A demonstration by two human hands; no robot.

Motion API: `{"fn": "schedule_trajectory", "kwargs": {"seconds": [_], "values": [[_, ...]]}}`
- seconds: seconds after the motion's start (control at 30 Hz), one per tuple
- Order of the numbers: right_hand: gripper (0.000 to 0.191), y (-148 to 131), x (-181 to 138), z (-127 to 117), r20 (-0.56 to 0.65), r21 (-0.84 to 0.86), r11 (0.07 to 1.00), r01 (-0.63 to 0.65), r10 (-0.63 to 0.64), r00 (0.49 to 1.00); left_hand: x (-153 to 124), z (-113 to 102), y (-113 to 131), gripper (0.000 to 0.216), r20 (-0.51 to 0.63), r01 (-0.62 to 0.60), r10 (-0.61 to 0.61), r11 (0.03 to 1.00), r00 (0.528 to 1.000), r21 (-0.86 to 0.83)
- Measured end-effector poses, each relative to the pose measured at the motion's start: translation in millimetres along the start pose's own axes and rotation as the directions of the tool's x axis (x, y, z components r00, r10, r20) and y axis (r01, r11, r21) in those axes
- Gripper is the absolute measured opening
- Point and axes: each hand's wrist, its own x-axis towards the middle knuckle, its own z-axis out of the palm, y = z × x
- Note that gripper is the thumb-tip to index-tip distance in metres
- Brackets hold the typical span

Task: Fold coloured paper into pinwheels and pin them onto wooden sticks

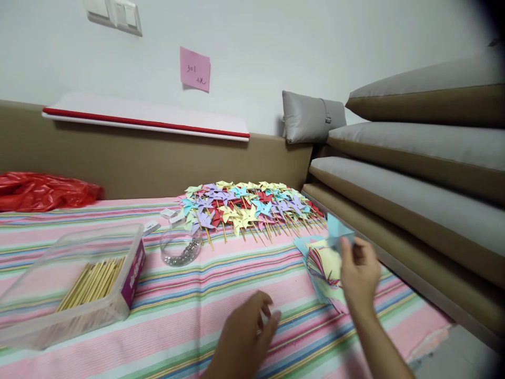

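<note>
My right hand (pixel 360 273) pinches a light blue paper square (pixel 337 227) with slits, lifted above a stack of cut coloured paper (pixel 325 263). That stack shows cream, pink and green edges and lies on the striped cloth. Lower in the middle, my left hand (pixel 252 331) hovers over the cloth with its fingers loosely bent, thumb apart, holding nothing. Beyond both hands is a pile of paper pinwheels (pixel 244 205) on wooden sticks, in purple, yellow, blue, red and green.
A clear plastic box (pixel 136 263) holding wooden sticks (pixel 94 279) stands on the left. Beside it, a round clear dish (pixel 165 247) contains small metal pins (pixel 189 252). A red plastic bag (pixel 47 190) lies at far left. Stacked grey-brown cushions (pixel 414 184) border the right side.
</note>
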Motion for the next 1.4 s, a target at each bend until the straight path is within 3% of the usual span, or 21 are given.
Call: {"fn": "schedule_trajectory", "kwargs": {"seconds": [0.03, 0.1, 0.2, 0.3, 0.4, 0.53, 0.7, 0.83, 0.9, 0.97, 1.07, 1.1, 1.2, 1.27, 1.4], "values": [[0.041, -12, -15, 18, 0.106, 0.089, 0.987, -0.132, 0.123, 0.987, 2, -8, 1, 0.031, -0.105, 0.039, -0.054, 0.989, 0.993, -0.146], [0.042, -34, -48, 50, 0.355, 0.235, 0.88, -0.413, 0.318, 0.879, 6, -25, 0, 0.046, -0.262, 0.089, -0.226, 0.89, 0.938, -0.448], [0.039, -57, -87, 80, 0.643, 0.312, 0.683, -0.661, 0.36, 0.676, 5, -48, -4, 0.065, -0.263, 0.101, -0.436, 0.652, 0.861, -0.751], [0.037, -65, -105, 89, 0.728, 0.322, 0.578, -0.75, 0.354, 0.586, -2, -63, -6, 0.064, -0.181, 0.076, -0.396, 0.552, 0.9, -0.831], [0.036, -63, -111, 92, 0.749, 0.3, 0.566, -0.768, 0.358, 0.557, -9, -67, -8, 0.047, -0.196, 0.022, -0.297, 0.597, 0.934, -0.802], [0.035, -63, -113, 93, 0.819, 0.232, 0.601, -0.765, 0.304, 0.487, -14, -65, -12, 0.039, -0.217, 0.021, -0.302, 0.625, 0.928, -0.78], [0.031, -64, -111, 90, 0.864, 0.212, 0.683, -0.699, 0.204, 0.461, -17, -65, -15, 0.033, -0.125, 0.101, -0.35, 0.563, 0.928, -0.82], [0.03, -61, -113, 89, 0.893, 0.191, 0.715, -0.673, 0.158, 0.421, -14, -63, -17, 0.035, -0.208, 0.019, -0.317, 0.586, 0.925, -0.81], [0.037, -60, -116, 89, 0.882, 0.178, 0.723, -0.667, 0.183, 0.434, -12, -62, -18, 0.037, -0.257, -0.023, -0.348, 0.553, 0.901, -0.833], [0.048, -60, -119, 89, 0.845, 0.179, 0.755, -0.631, 0.211, 0.492, -10, -62, -18, 0.04, -0.311, -0.061, -0.405, 0.523, 0.86, -0.85], [0.055, -60, -125, 87, 0.801, 0.229, 0.881, -0.413, 0.071, 0.595, -10, -63, -18, 0.046, -0.424, -0.149, -0.477, 0.512, 0.77, -0.846], [0.054, -60, -126, 86, 0.798, 0.251, 0.923, -0.292, -0.027, 0.601, -11, -64, -17, 0.048, -0.454, -0.178, -0.482, 0.513, 0.75, -0.84], [0.043, -60, -131, 84, 0.8, 0.296, 0.955, 0.022, -0.26, 0.541, -13, -64, -17, 0.05, -0.489, -0.222, -0.452, 0.524, 0.746, -0.822], [0.029, -60, -133, 85, 0.785, 0.304, 0.949, 0.086, -0.301, 0.541, -14, -64, -17, 0.048, -0.494, -0.225, -0.431, 0.538, 0.755, -0.813], [0.013, -63, -136, 87, 0.776, 0.303, 0.951, 0.059, -0.282, 0.564, -16, -62, -14, 0.045, -0.488, -0.23, -0.406, 0.538, 0.772, -0.811]]}}
